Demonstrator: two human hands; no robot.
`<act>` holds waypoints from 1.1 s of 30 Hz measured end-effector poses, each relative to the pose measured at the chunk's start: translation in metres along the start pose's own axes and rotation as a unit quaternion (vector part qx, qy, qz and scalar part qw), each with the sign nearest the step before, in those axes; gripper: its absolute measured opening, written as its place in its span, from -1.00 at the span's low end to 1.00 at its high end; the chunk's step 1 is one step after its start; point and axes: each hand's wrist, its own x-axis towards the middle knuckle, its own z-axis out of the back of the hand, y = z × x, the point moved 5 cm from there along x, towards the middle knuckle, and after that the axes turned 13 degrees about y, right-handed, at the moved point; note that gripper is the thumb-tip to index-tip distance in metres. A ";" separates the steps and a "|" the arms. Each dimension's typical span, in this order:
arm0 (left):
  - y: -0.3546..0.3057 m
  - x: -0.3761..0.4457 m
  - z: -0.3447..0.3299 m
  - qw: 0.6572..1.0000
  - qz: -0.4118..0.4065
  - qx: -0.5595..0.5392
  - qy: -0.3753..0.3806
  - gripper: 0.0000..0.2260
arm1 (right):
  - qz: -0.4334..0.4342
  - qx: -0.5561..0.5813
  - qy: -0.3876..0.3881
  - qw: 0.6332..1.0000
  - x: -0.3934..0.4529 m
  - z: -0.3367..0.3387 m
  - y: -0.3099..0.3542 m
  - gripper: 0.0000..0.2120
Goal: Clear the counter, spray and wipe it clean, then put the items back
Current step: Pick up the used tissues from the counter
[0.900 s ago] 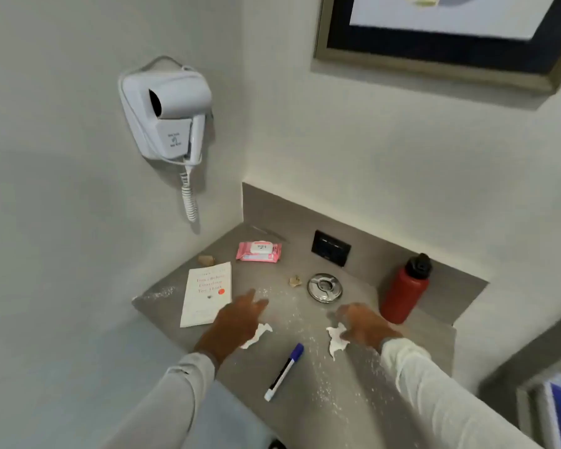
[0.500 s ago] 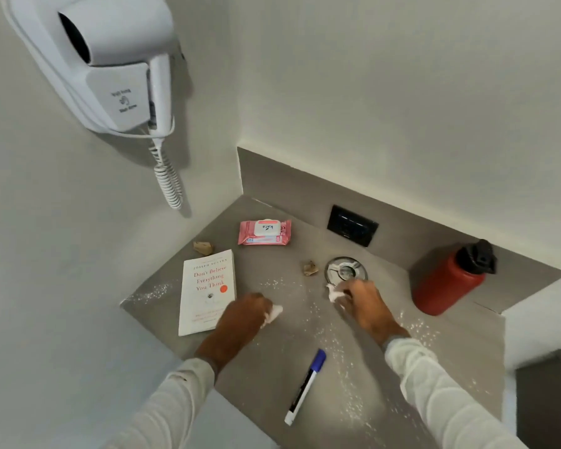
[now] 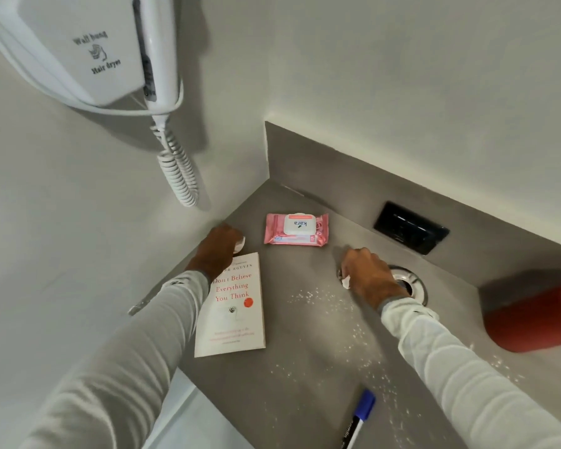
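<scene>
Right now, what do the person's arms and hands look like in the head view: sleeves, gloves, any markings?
Both arms wear long, pale grey-white fabric sleeves that wrinkle along the forearm, each ending in a slightly darker grey cuff at the wrist. Small dark flecks mark the cloth near both cuffs. The left hand and right hand are bare: no gloves. No rings, watch or cables are visible from this angle.

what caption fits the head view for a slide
Both hands, left and right, pick up paper scraps from the powder-dusted counter.

Soft, even indoor light from above. The hair dryer (image 3: 88, 50) casts a faint shadow on the wall. Wide-angle bending stretches the edges; the picture is slightly soft.
</scene>
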 end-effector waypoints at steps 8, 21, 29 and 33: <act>-0.016 -0.020 0.035 0.993 -0.021 -0.033 -0.114 -0.91 | 0.018 -0.057 -0.065 0.996 -0.015 -0.012 0.004 -0.81; 0.018 -0.159 0.014 0.952 -0.034 -0.193 -0.237 -0.88 | 0.202 0.107 -0.072 0.971 -0.010 0.012 0.099 -0.91; 0.067 -0.197 -0.003 0.928 -0.025 -0.305 -0.211 -0.86 | 0.172 0.023 -0.058 0.983 0.021 -0.009 0.146 -0.90; 0.061 -0.194 -0.002 0.928 -0.044 -0.311 -0.201 -0.87 | 0.143 0.031 -0.087 0.985 0.011 -0.012 0.145 -0.90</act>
